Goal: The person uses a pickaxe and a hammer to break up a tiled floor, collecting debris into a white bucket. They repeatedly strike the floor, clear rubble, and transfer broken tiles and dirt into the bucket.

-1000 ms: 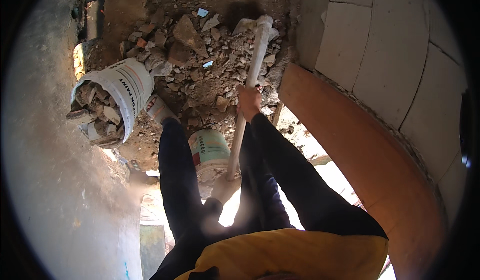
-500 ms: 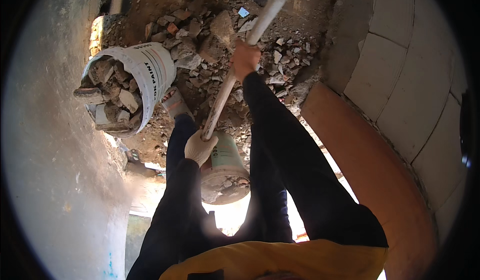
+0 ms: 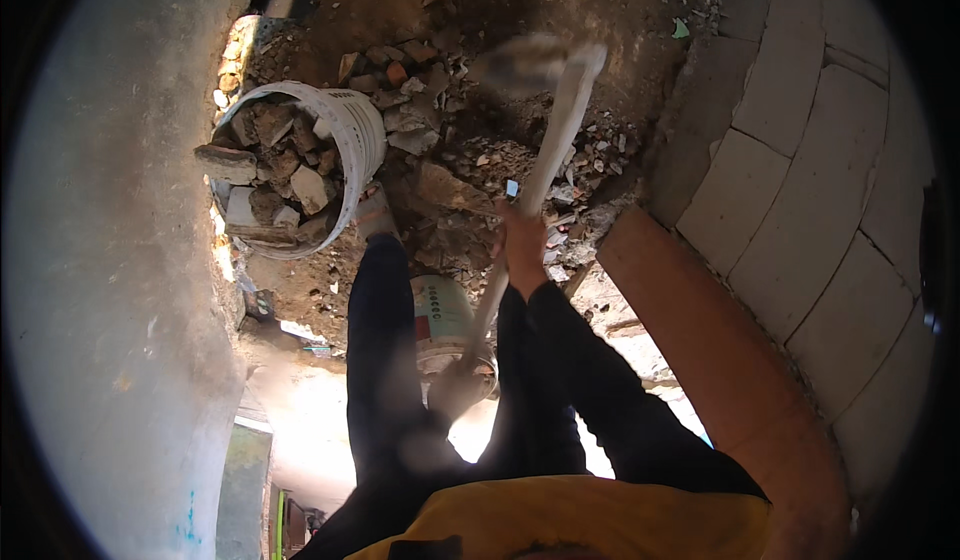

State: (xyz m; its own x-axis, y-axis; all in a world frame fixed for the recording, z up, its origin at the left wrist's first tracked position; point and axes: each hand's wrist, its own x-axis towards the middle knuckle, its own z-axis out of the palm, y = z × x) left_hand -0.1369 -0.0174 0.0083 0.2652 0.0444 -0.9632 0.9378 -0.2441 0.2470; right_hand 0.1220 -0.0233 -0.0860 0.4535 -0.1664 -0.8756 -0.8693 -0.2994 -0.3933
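A long-handled hoe (image 3: 558, 140) slants across the middle of the view, its blurred blade turned left over the dirt at the far end. Partway up the wooden handle, my bare right hand (image 3: 522, 245) is closed round it. My gloved left hand (image 3: 455, 388), smeared by motion, is closed at the handle's lower end near my body. Beneath the hoe lies a heap of broken rubble (image 3: 450, 190) with stone and tile pieces. Behind my left hand, partly hidden, a pale green bucket (image 3: 440, 310) lies between my legs.
A white bucket (image 3: 360, 130) full of rubble chunks stands at left beside my foot (image 3: 376, 212), near a grey wall (image 3: 110, 260). On the right are a reddish-brown slab (image 3: 710, 330) and large pale tiles (image 3: 800, 210). Loose soil (image 3: 400, 0) spreads at the far side.
The hoe has been drawn back toward me, its blade now nearer and fully in view. Both hands have come closer to my body. The whole view has shifted slightly.
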